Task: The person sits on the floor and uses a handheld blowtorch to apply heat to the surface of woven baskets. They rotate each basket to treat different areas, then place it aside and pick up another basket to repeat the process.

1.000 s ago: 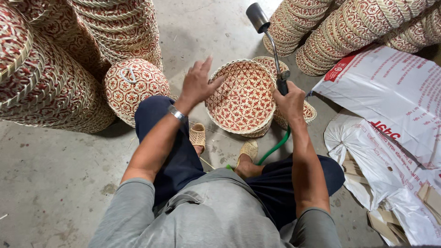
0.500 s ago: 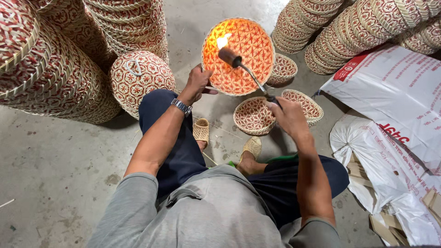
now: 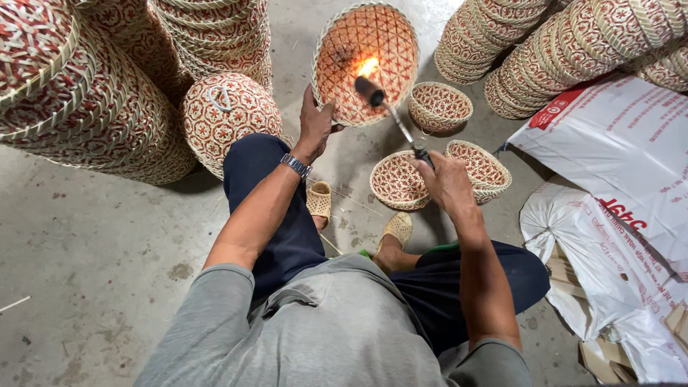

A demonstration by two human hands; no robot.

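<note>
My left hand grips the rim of a round woven basket, patterned red and cream, and holds it up tilted so its inside faces me. My right hand holds a gas torch with a thin metal stem. Its black nozzle points into the basket, and a yellow flame burns at the tip against the weave. A metal watch sits on my left wrist. I am seated, with my knees apart and woven sandals on my feet.
Three smaller woven baskets lie on the concrete floor in front of my feet. Tall stacks of the same baskets stand at left and upper right. White printed sacks lie at the right.
My left hand has lifted the basket higher and farther away. The torch has followed it, and the flame now plays lower inside the basket.
</note>
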